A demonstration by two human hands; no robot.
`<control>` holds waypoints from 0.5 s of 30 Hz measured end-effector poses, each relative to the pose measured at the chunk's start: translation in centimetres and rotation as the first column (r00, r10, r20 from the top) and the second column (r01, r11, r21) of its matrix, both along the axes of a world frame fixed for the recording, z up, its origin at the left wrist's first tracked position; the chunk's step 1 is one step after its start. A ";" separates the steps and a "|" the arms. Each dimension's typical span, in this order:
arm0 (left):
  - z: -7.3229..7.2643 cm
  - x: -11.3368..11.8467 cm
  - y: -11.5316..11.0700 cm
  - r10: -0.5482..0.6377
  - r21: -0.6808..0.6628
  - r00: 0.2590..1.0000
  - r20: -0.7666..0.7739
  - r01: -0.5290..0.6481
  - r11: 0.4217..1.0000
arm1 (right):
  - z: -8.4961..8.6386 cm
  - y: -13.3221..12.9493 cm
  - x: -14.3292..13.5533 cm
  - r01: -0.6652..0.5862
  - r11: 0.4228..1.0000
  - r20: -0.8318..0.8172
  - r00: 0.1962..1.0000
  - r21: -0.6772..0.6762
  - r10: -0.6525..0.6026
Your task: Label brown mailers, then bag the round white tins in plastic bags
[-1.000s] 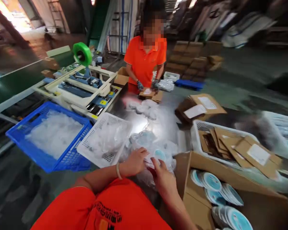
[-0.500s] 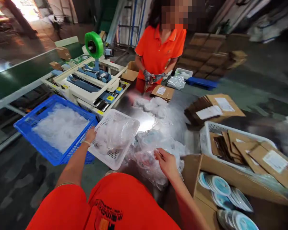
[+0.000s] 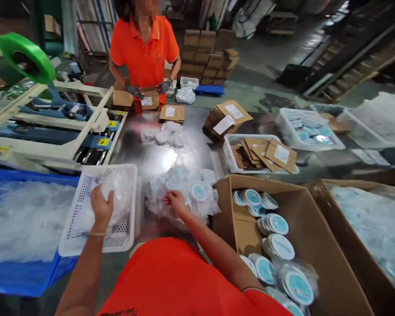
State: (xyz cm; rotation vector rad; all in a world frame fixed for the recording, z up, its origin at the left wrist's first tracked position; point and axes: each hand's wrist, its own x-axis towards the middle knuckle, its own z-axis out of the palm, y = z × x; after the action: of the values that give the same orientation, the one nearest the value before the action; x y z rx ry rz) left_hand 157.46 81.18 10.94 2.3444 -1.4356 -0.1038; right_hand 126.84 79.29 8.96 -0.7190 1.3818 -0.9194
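Observation:
My left hand (image 3: 102, 205) reaches into the white perforated basket (image 3: 66, 237), thumb and fingers apart, over clear plastic bags (image 3: 120, 188). A heap of clear bags with round, blue-labelled discs among them lies on the metal table to the right of the basket. One disc (image 3: 198, 192) shows its label at the heap's right side. My right hand (image 3: 177, 202) is at the front of this heap with its fingers drawn together against the plastic; what is between them is too small to make out.
A cardboard box (image 3: 303, 215) with stacked discs stands at right, beside a basket (image 3: 228, 153) of flat cartons. The blue crate (image 3: 19, 281) of clear plastic is at left, below a taping machine (image 3: 52, 127). Across the table a co-worker in gloves (image 3: 164, 85) handles a small carton (image 3: 149, 98).
My view has turned to the right. My left hand has left the basket's rim and moved inside over the bags. My right hand is still at the heap.

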 end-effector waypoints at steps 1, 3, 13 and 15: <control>-0.8 -3.2 -1.4 -0.227 0.002 0.968 -0.104 0.228 0.974 | -0.4 0.7 -0.7 -0.006 0.999 -0.056 0.998 -0.039 0.004; -2.7 -9.6 -4.0 -0.494 0.085 0.838 -0.231 0.523 0.848 | -0.8 2.5 -3.1 -0.036 0.979 -0.267 0.964 -0.199 -0.019; -6.6 -18.9 -12.8 -0.461 0.274 0.856 -0.235 0.513 0.813 | -10.1 14.8 -9.6 0.060 0.994 -0.827 0.561 0.087 0.038; -5.5 -21.5 -15.6 -0.503 0.228 0.838 -0.210 0.542 0.809 | -12.1 15.0 -9.0 0.027 0.997 -0.811 0.583 0.065 0.037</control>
State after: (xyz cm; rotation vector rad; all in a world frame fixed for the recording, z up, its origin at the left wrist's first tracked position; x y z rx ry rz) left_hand 135.91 65.59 5.48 2.0089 -2.0706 -0.6498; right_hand 117.89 94.30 -3.13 -1.1754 2.2146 -0.5066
